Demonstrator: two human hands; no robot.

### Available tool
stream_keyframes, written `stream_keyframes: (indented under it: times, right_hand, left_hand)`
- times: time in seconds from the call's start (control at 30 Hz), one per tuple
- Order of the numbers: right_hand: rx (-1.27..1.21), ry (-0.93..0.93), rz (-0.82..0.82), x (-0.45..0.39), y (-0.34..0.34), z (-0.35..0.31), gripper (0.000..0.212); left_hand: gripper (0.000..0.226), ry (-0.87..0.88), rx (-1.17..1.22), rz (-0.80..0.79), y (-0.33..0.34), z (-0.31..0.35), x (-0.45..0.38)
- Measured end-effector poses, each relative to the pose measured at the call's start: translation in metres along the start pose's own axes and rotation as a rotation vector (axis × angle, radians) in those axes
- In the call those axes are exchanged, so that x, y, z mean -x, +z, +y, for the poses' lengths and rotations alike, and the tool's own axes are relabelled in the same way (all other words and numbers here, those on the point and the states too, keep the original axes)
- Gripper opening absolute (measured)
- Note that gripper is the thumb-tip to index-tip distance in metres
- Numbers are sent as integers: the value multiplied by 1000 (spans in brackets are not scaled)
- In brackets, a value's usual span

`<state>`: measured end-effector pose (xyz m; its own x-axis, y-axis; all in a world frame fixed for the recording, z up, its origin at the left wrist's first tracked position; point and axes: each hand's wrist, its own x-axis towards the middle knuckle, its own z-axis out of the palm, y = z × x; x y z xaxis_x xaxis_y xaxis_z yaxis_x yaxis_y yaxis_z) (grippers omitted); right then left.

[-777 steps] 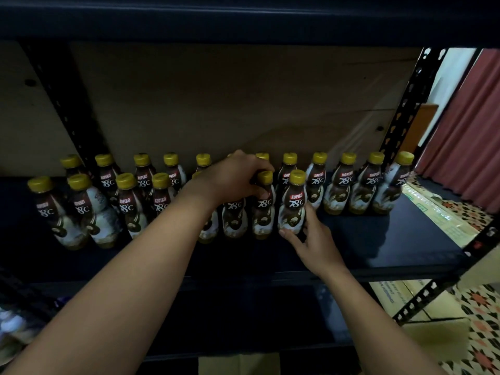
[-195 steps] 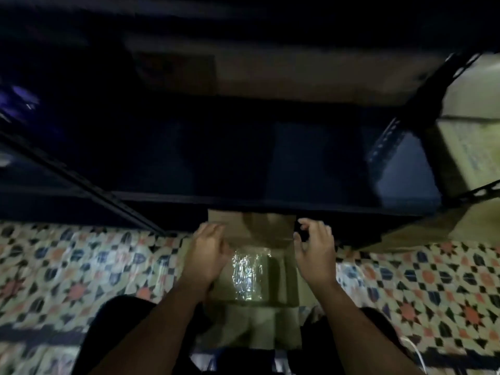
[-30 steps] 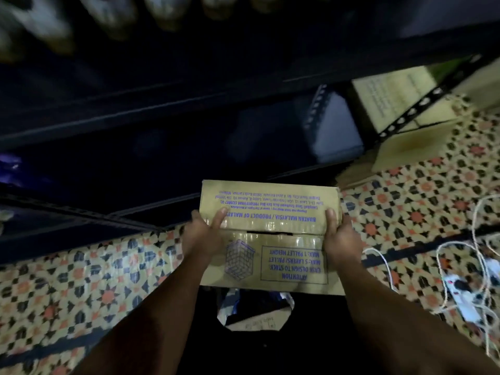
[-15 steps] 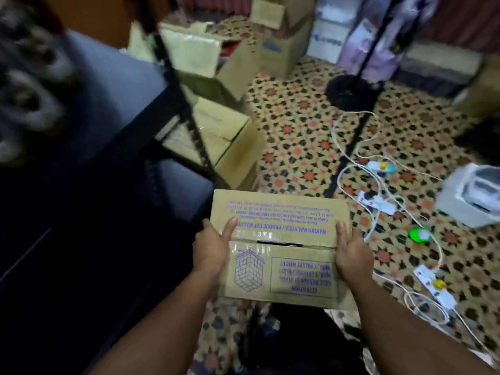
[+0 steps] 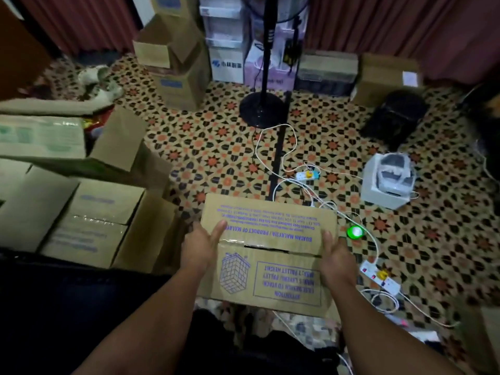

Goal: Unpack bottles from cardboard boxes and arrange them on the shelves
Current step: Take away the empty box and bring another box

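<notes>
I hold a closed brown cardboard box [image 5: 270, 253] with blue print in front of me, above the patterned floor. My left hand [image 5: 201, 246] grips its left side with the thumb lying across the top flap. My right hand [image 5: 336, 259] grips its right side, thumb up on the top. The flaps meet along a taped seam in the middle. No bottles and no shelves are in view.
Stacked cardboard boxes [image 5: 81, 220] stand at my left, one open box [image 5: 67, 142] behind them. A fan stand [image 5: 263, 104], more boxes [image 5: 176, 63] and a white appliance [image 5: 389, 180] are ahead. White cables and power strips [image 5: 380, 277] lie on the floor at the right.
My view has swung from the dark shelf to the open room on the right. Both hands still hold the same box, carried along with the turn.
</notes>
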<state>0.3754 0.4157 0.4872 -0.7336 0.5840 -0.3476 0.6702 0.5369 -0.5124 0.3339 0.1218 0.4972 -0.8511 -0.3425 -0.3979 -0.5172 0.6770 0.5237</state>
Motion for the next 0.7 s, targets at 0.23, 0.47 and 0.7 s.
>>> stream_keyframes:
  times: [0.23, 0.47, 0.7]
  right_hand:
    - [-9, -6, 35, -82, 0, -68, 78]
    - [7, 17, 97, -183, 7, -164, 81]
    - [12, -9, 68, -271, 1, -258, 69]
  left_hand:
    - [87, 47, -3, -1, 3, 69, -98]
    - [90, 64, -31, -51, -13, 153, -219]
    - [95, 82, -10, -37, -31, 222, -317]
